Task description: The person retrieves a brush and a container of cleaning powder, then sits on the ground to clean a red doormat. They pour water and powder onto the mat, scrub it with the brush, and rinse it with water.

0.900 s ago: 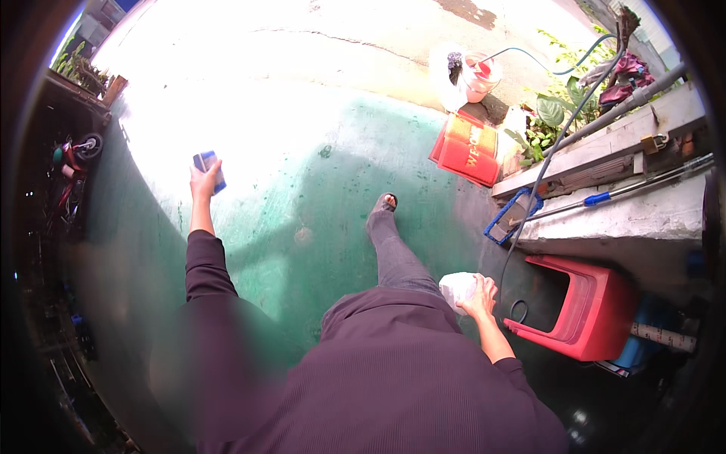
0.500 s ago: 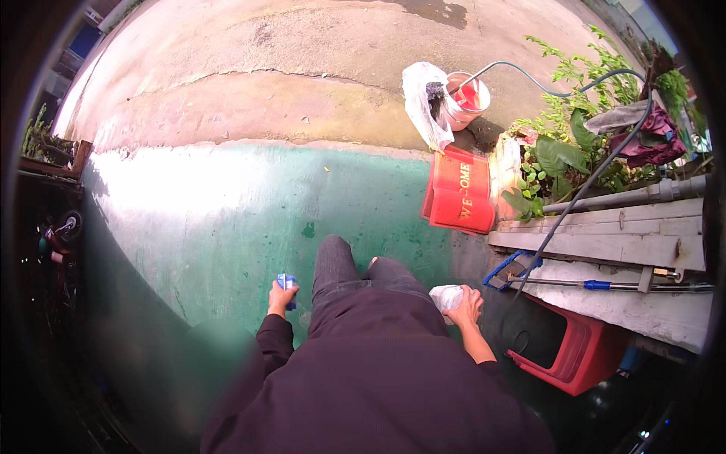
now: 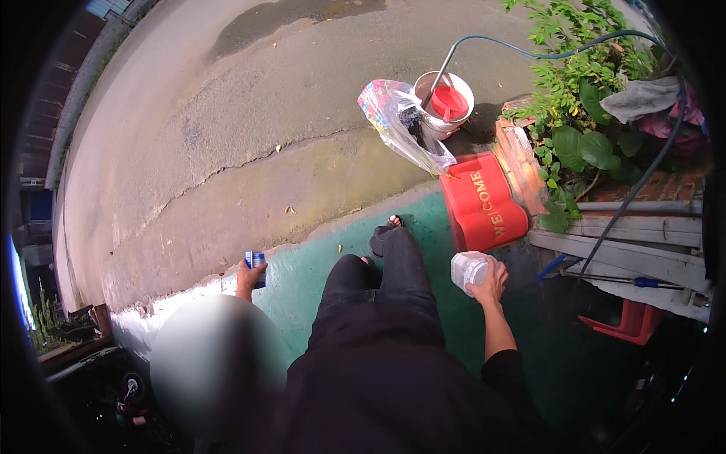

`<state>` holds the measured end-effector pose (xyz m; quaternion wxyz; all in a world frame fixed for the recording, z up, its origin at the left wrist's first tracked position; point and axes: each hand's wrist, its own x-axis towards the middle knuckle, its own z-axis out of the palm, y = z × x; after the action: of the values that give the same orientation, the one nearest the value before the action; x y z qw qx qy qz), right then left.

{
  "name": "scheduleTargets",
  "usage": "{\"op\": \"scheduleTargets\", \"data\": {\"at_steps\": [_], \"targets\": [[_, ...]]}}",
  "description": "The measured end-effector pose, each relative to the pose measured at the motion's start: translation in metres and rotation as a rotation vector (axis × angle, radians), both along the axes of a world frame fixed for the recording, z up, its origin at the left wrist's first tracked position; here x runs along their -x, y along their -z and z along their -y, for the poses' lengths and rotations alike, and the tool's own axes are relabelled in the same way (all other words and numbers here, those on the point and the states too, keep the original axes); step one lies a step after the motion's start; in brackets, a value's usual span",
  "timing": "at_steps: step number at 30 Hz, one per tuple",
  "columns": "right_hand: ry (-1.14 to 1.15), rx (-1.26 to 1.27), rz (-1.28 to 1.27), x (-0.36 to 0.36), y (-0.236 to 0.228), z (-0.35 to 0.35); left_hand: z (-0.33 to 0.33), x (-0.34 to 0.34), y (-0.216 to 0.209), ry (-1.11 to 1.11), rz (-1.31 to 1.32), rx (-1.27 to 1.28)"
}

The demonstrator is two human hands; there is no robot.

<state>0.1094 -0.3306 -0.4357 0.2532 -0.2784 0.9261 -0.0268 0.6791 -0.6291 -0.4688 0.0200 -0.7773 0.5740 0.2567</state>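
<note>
Ahead, a white bucket [image 3: 437, 113] with a red scoop [image 3: 449, 101] inside stands on the grey concrete ground [image 3: 227, 136], and a green hose [image 3: 544, 53] curves down into it from the upper right. A clear plastic bag [image 3: 397, 121] with coloured print leans against the bucket's left side. Just below these a red doormat [image 3: 484, 206] stands tilted against a stack of bricks [image 3: 522, 163], its lower edge at the border of the green painted floor [image 3: 302, 272]. Leafy plants [image 3: 575, 113] grow behind the bricks, with a grey cloth [image 3: 643, 98] draped over them. To the right lie pale wooden planks [image 3: 643, 231], a blue-handled tool [image 3: 643, 282] and, lower, a red plastic stool [image 3: 628, 325]. The person's dark trouser legs run forward between the hands, one sandalled foot [image 3: 393, 222] reaching the edge of the green floor.

The left hand [image 3: 248, 278] is closed around a small blue can [image 3: 256, 263], held low at the person's left side, above the line where green floor meets concrete. The right hand [image 3: 490, 286] grips a clear plastic jar [image 3: 469, 268] from beneath and behind; the jar lies tilted to the left, just below the doormat's lower corner. The two hands are well apart, one on each side of the legs. The jar is near the doormat; the can is far from the bucket and bag.
</note>
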Motion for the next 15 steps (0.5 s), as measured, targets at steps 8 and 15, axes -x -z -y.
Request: {"op": "scheduleTargets", "data": {"at_steps": [8,15], "targets": [[0.200,-0.021,0.050,0.006,0.074,0.146,0.397,0.351,0.022,0.570,-0.378,-0.074],[0.242,-0.139,0.100,0.021,0.200,0.291,0.457,0.602,0.164,1.167,-0.321,-0.485]]}}
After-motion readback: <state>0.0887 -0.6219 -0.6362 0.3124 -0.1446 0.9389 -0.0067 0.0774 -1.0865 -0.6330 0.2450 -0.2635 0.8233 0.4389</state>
